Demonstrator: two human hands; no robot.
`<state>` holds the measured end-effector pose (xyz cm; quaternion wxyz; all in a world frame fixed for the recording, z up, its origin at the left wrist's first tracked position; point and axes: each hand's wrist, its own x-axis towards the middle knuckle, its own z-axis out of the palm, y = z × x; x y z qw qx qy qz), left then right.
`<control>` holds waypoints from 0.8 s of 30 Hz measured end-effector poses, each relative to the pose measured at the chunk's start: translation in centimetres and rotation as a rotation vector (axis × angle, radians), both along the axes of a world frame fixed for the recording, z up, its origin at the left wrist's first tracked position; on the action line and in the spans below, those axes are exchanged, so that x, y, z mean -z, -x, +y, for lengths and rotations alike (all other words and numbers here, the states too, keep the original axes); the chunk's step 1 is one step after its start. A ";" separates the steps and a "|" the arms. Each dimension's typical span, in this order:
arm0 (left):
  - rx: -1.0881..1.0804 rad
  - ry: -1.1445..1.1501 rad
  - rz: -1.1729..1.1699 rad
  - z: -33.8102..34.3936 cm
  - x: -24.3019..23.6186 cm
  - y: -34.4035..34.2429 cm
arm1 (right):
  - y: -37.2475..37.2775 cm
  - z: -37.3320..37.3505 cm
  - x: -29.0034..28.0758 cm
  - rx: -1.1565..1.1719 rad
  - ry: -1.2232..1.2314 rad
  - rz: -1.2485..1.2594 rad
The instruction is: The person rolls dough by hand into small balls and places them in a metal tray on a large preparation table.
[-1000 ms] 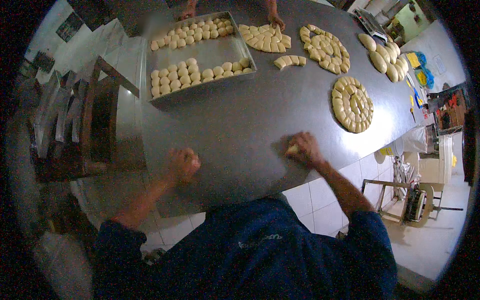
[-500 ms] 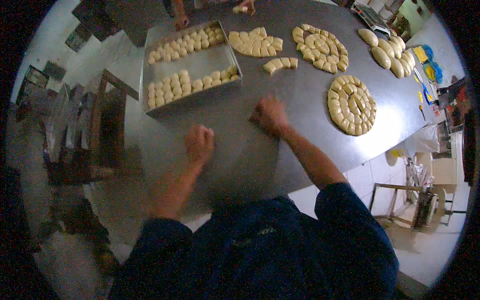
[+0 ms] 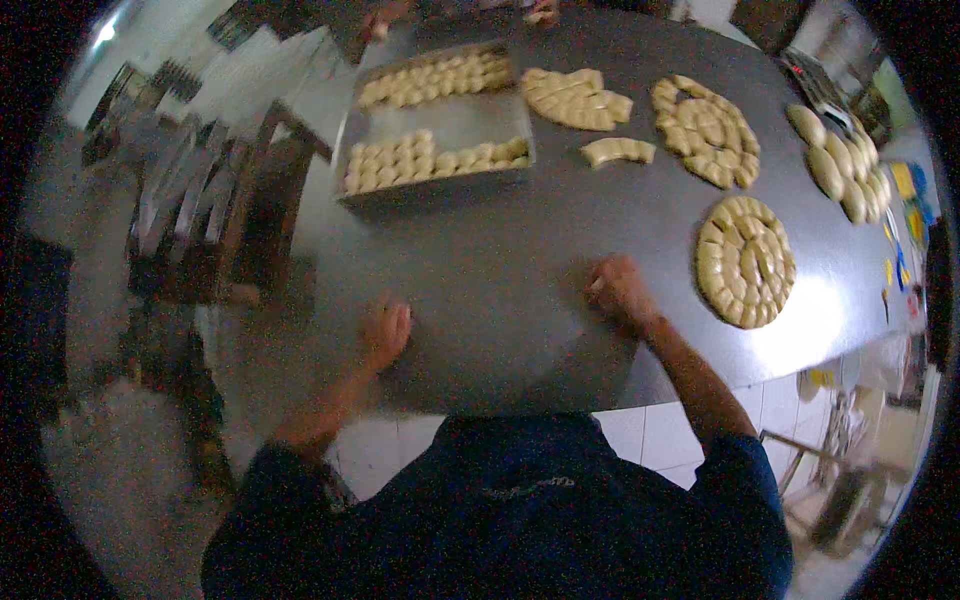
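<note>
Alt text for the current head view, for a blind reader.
A person's curled left hand and curled right hand are over a grey metal table, their palms hidden. Beyond is a rectangular metal tray of round pale dough balls; at right, a round pale dough spiral.

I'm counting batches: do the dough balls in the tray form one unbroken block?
No, the dough balls lie in two groups, with the metal of the tray showing between them.

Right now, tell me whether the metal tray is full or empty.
The metal tray is partly full: dough balls line its far and near sides, with bare metal between.
</note>
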<state>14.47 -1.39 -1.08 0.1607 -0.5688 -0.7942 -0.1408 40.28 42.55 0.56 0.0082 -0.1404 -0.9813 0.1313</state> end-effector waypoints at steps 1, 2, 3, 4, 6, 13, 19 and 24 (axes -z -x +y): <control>-0.064 0.041 0.030 1.9 -1.0 2.3 | 1.8 0.0 -3.3 0.063 0.033 -0.001; -0.132 0.083 0.061 3.4 -2.0 4.6 | 3.8 -0.1 -6.7 0.121 0.065 -0.001; -0.203 0.054 -0.073 6.0 -1.7 3.6 | 4.7 -0.1 -6.9 0.138 0.035 0.311; -0.277 0.018 -0.203 8.7 -1.5 2.6 | 4.8 -1.2 -5.8 0.130 -0.062 0.281; -0.180 -0.108 -0.381 12.0 -3.0 -2.5 | 5.1 -0.4 -2.0 0.135 -0.316 0.225; -0.287 0.006 -0.250 4.5 -4.6 2.9 | 4.1 -0.4 -5.4 0.139 -0.229 0.178; -0.076 -0.233 -0.324 1.4 -1.9 0.7 | 0.6 -1.3 1.6 0.035 -0.499 0.467; -0.241 0.092 -0.602 6.1 -5.3 3.7 | 4.1 0.3 -2.2 0.350 -0.262 0.504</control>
